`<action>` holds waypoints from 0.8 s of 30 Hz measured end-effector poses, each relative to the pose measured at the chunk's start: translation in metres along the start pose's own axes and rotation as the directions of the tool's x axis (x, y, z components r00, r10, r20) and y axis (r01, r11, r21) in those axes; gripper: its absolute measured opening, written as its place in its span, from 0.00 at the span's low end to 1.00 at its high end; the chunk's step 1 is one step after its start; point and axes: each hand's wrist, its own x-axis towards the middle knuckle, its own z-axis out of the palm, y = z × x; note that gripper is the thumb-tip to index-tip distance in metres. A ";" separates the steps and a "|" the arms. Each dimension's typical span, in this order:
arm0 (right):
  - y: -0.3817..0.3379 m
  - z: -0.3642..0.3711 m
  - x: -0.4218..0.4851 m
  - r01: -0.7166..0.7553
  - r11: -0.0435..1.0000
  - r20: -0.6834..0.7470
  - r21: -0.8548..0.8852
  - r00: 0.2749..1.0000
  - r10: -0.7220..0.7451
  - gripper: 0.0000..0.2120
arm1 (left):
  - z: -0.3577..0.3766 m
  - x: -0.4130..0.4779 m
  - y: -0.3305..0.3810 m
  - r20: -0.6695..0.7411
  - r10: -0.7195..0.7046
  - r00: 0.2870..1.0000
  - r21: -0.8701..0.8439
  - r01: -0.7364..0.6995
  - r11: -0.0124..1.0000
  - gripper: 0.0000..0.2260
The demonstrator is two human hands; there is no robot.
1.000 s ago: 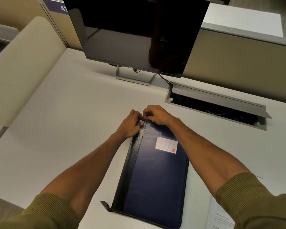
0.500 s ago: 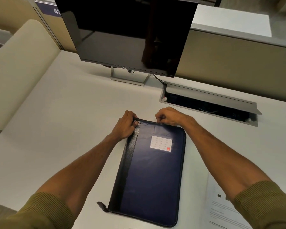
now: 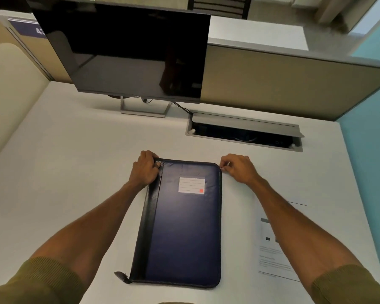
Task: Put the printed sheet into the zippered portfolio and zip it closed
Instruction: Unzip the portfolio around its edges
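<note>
A: The portfolio (image 3: 184, 227) is seen lying flat on the desk (image 3: 86, 172), cover down. Its far spine corner is gripped by the left hand (image 3: 146, 168), with the fingers curled over the edge.

B: And at the opposite far corner the zip pull (image 3: 222, 168) is judged to be pinched between thumb and fingertips of the right hand (image 3: 239, 167), though the pull itself is too small to be made out cleanly.

A: The printed sheet (image 3: 272, 255) is noted outside the case. It lies on the desk, nearer the body than the pinching hand, and is partly covered by that forearm. Nothing is loaded yet.

B: Agreed, opening is judged to be the step in hand. Care is wanted at that corner: the pull should be led round the curve in line with the teeth, not yanked outward.

A: And the case must be pressed down at the spine grip, so the tug is opposed and the fabric is drawn taut ahead of the slider.

B: Whether the far edge between the two grips is already unzipped cannot be told from here.

A: The long side running from the pinch toward the body is reckoned the stretch to be run next.
</note>
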 end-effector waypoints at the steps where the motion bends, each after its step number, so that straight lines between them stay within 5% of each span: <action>1: 0.001 0.008 -0.009 -0.032 0.999 -0.060 0.034 0.998 0.034 0.05 | 0.001 0.000 0.003 -0.001 -0.014 1.000 0.006 0.014 1.000 0.13; 5: -0.007 0.032 -0.028 -0.137 0.982 -0.190 0.131 0.969 0.161 0.07 | 0.006 -0.005 0.018 -0.052 -0.049 0.997 0.075 0.053 0.996 0.16; 8: -0.011 0.035 -0.030 -0.172 0.973 -0.224 0.155 0.953 0.204 0.08 | 0.008 -0.006 0.041 -0.063 0.089 0.994 0.149 -0.079 0.986 0.21; 15: -0.014 0.034 -0.027 -0.200 0.959 -0.223 0.201 0.944 0.244 0.07 | 0.042 -0.002 0.127 0.242 0.383 0.891 0.189 -0.431 0.883 0.22; 24: -0.006 0.032 -0.021 -0.147 0.974 -0.200 0.172 0.963 0.180 0.08 | 0.077 0.002 0.159 0.243 0.338 0.909 0.242 -0.394 0.887 0.14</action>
